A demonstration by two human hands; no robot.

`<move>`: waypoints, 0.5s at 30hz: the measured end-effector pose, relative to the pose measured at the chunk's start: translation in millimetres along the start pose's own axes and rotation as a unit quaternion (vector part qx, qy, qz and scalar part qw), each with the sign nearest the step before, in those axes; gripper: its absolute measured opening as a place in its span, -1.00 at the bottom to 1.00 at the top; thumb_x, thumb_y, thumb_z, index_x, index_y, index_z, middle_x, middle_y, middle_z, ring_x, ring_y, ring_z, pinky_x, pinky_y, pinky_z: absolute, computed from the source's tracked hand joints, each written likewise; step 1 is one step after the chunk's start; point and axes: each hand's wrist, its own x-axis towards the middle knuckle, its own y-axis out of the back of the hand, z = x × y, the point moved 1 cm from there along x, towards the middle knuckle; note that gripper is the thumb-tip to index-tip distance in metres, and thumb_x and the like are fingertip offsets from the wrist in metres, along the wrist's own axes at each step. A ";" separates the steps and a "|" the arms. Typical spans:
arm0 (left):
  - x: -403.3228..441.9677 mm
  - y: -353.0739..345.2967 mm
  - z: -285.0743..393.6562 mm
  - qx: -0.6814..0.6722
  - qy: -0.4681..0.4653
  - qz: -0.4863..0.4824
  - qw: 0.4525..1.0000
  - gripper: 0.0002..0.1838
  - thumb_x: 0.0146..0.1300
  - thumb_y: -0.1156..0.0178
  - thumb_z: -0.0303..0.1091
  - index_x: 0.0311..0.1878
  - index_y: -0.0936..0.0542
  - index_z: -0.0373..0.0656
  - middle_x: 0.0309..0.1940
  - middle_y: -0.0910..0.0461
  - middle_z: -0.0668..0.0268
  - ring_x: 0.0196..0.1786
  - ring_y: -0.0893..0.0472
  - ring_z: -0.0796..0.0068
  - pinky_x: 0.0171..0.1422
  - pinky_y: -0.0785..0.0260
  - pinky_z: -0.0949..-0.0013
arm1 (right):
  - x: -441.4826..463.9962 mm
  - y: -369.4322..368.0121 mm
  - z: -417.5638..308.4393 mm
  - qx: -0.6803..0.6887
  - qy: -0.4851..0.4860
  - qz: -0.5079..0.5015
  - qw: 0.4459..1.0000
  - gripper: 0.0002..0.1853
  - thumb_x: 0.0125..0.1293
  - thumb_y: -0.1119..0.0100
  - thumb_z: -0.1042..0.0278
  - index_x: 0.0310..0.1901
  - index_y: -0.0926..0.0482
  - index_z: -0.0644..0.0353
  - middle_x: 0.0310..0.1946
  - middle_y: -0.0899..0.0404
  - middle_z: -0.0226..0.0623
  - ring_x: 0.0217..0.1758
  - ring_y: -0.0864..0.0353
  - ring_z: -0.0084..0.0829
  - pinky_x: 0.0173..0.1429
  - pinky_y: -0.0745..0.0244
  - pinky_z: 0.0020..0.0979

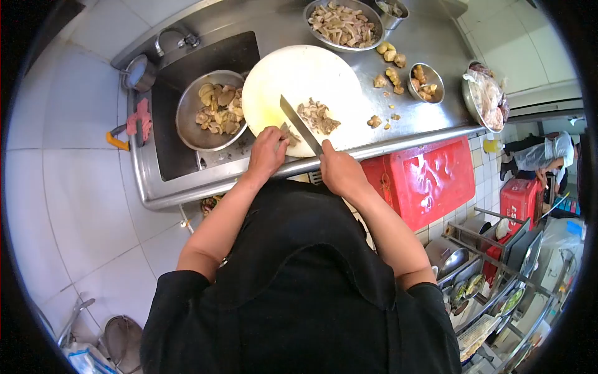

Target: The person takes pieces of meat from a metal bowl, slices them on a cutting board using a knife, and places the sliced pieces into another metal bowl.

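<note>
My right hand [341, 169] grips the handle of a kitchen knife [300, 126], whose broad blade slants up and to the left over a round white cutting board [280, 68]. Close to the board's near edge, the bent fingers of my left hand [268, 151] press on a brownish-grey piece of food [288, 133], just left of the blade. Its kind I cannot make out. Right of the blade lies a small pile of cut brownish pieces [319, 116].
In the sink [163, 137] on the left, a metal bowl [182, 118] holds larger pieces. Another bowl [308, 20] of cut strips stands behind the board. Ginger-like knobs [392, 76] lie to the right. A red tub [430, 181] sits below the counter; a person [548, 153] is far right.
</note>
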 end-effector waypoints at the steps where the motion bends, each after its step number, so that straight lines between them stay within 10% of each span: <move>1: -0.4 1.5 -3.3 0.018 -0.007 -0.015 1.000 -0.81 0.38 -0.37 -0.42 -0.02 -0.67 -0.27 -0.03 -0.68 0.02 0.12 -0.67 -0.11 0.22 -0.54 0.01 | -8.7 4.8 -4.3 0.000 0.000 -0.001 1.000 -0.80 0.61 -0.02 0.33 0.05 -0.35 0.29 -0.41 -0.66 0.33 -0.22 -0.69 0.39 -0.08 -0.53 0.33; 15: 9.6 5.9 -8.7 0.023 -0.020 -0.052 0.998 -0.79 0.34 -0.35 -0.38 -0.06 -0.73 -0.29 -0.07 -0.72 0.03 0.11 -0.68 -0.07 0.24 -0.55 0.02 | -26.6 -4.3 4.4 -0.028 0.010 -0.084 0.996 -0.78 0.61 -0.01 0.34 0.06 -0.36 0.34 -0.37 -0.67 0.33 -0.22 -0.69 0.39 -0.07 -0.52 0.34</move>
